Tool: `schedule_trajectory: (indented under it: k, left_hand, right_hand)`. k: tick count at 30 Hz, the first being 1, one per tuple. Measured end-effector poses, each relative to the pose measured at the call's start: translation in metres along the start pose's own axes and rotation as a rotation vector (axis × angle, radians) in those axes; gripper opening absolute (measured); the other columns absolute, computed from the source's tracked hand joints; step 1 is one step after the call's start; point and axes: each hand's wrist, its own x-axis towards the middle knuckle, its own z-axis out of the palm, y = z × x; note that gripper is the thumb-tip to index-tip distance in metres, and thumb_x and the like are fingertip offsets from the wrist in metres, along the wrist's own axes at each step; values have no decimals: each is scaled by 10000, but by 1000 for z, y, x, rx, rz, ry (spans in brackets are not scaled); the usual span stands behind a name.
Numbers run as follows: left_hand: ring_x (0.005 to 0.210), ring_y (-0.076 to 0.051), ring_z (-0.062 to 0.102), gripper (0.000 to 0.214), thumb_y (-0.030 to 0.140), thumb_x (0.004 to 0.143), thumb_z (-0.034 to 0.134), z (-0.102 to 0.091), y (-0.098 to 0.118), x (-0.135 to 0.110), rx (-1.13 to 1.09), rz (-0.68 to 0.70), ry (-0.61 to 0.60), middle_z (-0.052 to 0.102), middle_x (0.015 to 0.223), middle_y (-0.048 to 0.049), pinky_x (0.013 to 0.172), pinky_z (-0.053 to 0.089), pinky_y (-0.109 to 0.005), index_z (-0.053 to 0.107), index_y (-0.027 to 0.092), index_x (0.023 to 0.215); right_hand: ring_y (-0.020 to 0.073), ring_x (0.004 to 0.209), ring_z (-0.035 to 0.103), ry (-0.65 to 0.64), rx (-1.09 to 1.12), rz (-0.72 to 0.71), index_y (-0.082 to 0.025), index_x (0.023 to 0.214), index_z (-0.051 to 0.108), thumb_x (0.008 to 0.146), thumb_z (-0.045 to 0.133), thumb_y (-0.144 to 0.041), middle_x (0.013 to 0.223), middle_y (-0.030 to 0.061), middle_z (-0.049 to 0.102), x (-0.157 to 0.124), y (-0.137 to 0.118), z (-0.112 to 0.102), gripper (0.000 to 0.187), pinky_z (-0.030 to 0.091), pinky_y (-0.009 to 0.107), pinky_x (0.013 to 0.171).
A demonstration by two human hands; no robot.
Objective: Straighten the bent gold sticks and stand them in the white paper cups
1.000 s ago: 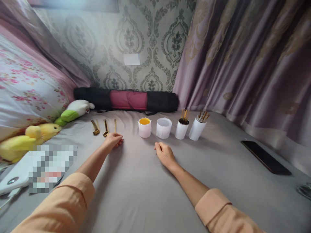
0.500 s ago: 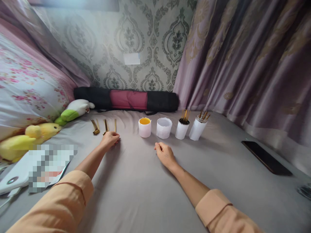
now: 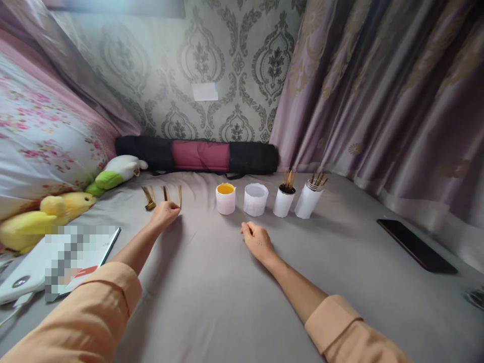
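Note:
My left hand (image 3: 165, 214) is closed low over the grey sheet, fingertips together at the near end of a thin bundle of golden sticks (image 3: 180, 194). Whether anything is pinched in them is hidden. Behind its knuckles stands a second golden bundle (image 3: 165, 193), its lower part covered by the hand. Farther left is a third, wider golden bundle (image 3: 148, 199) with a folded-looking base. My right hand (image 3: 257, 241) rests on the sheet with curled fingers, nothing visible in it, in front of a white paper-wrapped cup (image 3: 256, 202).
A white cup with an orange-yellow inside (image 3: 226, 201) stands left of the wrapped cup. Two white containers (image 3: 283, 204) with brown sticks stand right. A phone (image 3: 416, 245) lies right; a white tablet-like device (image 3: 22, 277) and plush toys (image 3: 68, 204) lie left. A black-and-red roll (image 3: 200, 155) lies behind.
My left hand has shifted slightly left, bringing its fingertips to the near end of the rightmost golden bundle. The right hand stays in place.

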Motion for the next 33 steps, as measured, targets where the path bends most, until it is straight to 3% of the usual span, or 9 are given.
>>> schedule_trajectory:
  k: [12, 33]
  left_hand:
    - [798, -242, 604, 206, 197, 660, 536, -4, -8, 12, 150, 57, 39, 677, 818, -128, 646, 411, -258, 696, 131, 772]
    - [848, -247, 594, 231, 161, 684, 476, 7, -3, 20, 228, 103, 51, 661, 841, -151, 695, 409, -263, 684, 128, 778]
  right_hand:
    - [107, 521, 477, -7, -10, 5, -191, 708, 612, 857, 323, -412, 586, 6, 595, 1, 1, 0, 393, 292, 216, 525]
    - [118, 502, 471, -27, -4, 30, -198, 687, 587, 839, 327, -451, 557, 2, 570, 3, 1, 1, 394, 287, 223, 500]
